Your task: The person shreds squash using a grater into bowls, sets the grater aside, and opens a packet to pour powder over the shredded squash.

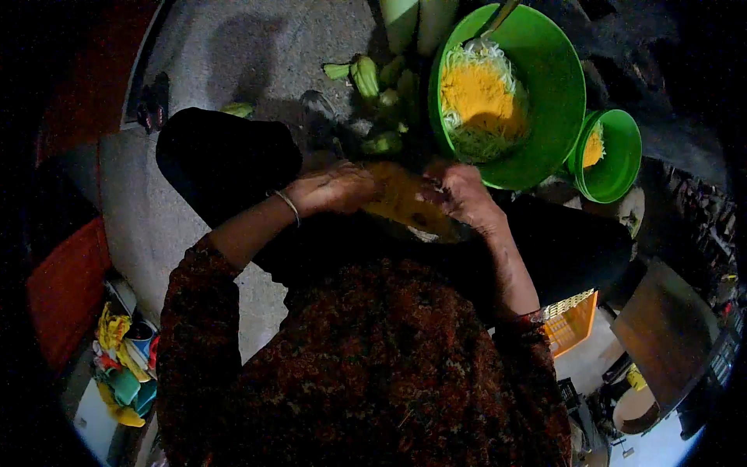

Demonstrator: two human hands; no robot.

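Observation:
Between my two hands, over my lap, is a dim yellow-orange piece (408, 204), too dark to identify. My left hand (340, 187) is at its left edge with the fingers bent together; a bracelet circles that wrist. My right hand (461, 193) is closed at its right side, its fingertips in shadow. Just beyond my right hand stands a large green tub (548, 93) holding pale shreds (471, 140) topped with orange-yellow shreds or powder (478, 89). A handle (502, 15) leans on its far rim.
Green husks or peels (364, 76) lie on the floor beyond my hands. A smaller green bucket (622, 159) with orange contents stands right of the tub. An orange basket (574, 331) is at lower right, colourful packets (120, 354) at lower left.

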